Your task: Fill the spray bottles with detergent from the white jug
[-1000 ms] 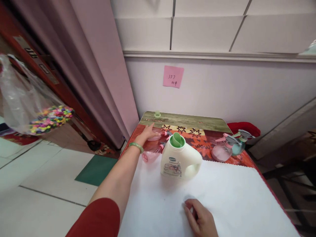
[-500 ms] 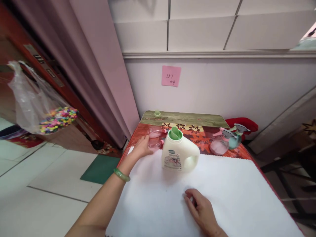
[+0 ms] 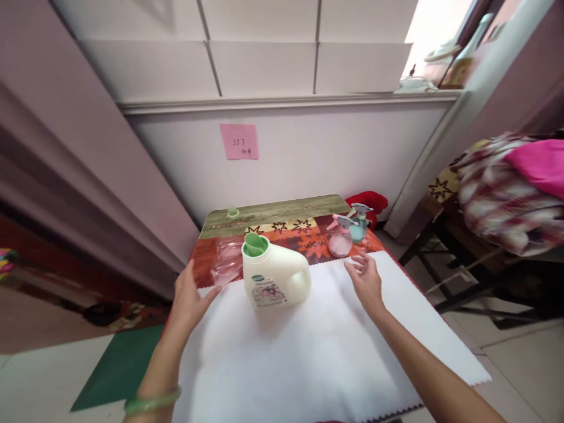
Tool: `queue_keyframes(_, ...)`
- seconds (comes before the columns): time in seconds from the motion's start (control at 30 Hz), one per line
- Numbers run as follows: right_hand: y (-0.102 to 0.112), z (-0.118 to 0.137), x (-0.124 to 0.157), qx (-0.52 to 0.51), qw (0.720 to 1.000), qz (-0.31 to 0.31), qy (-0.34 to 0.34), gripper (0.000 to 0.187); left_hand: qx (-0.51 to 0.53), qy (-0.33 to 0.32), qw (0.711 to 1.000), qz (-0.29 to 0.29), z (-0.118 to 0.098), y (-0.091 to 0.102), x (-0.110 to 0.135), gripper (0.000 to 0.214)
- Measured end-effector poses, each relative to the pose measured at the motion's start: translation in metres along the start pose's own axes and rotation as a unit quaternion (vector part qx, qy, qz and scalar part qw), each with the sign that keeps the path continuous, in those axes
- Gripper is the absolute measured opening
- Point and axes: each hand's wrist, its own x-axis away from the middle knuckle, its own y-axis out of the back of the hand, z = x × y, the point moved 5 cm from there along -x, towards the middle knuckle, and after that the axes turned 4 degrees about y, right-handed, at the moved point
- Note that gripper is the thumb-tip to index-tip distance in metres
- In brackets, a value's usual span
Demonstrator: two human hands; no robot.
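A cream detergent jug [image 3: 275,282] with a green spout stands uncapped on a white cloth [image 3: 308,358]. Left of it, clear pinkish plastic bottles [image 3: 227,264] lie on the table. My left hand [image 3: 191,296], a green bangle on its wrist, is beside these bottles, thumb and fingers apart and empty. My right hand [image 3: 366,282] hovers over the cloth close to a pink spray bottle [image 3: 341,239], its fingers loosely bent, apart, with nothing between them. Just behind stands a teal spray bottle [image 3: 359,226].
A small green cap [image 3: 232,212] sits at the table's back left. The wall behind bears a pink note [image 3: 239,141]. Red fabric [image 3: 368,205] shows past the back right corner. Clothes [image 3: 511,188] are heaped over dark furniture at right.
My right hand has gone from the cloth's front up toward the spray bottles. My left hand has drawn back from the lying bottles and spread. The view has swung right.
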Motion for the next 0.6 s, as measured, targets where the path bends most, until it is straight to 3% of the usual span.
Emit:
queue_keyframes(0.13, -0.011, -0.017, -0.057, 0.079, 0.994, -0.073, -0.019, 0.083, 0.137, 0.164, 0.976, -0.047, 0.019, 0.015, 0.051, 0.114)
queue_keyframes(0.3, -0.046, -0.027, -0.077, 0.115, 0.989, -0.079, -0.046, 0.103, 0.206, 0.292, 0.932, -0.05, 0.027, 0.034, 0.102, 0.113)
queue_keyframes(0.43, -0.053, -0.026, -0.083, 0.108, 0.99, -0.063, -0.059, 0.094, 0.241, 0.287, 0.922, -0.098, 0.011, 0.057, 0.113, 0.096)
queue_keyframes(0.6, -0.027, 0.002, -0.07, 0.07, 0.995, -0.055, -0.034, 0.083, 0.278, 0.205, 0.931, -0.118, -0.042, 0.074, 0.115, 0.073)
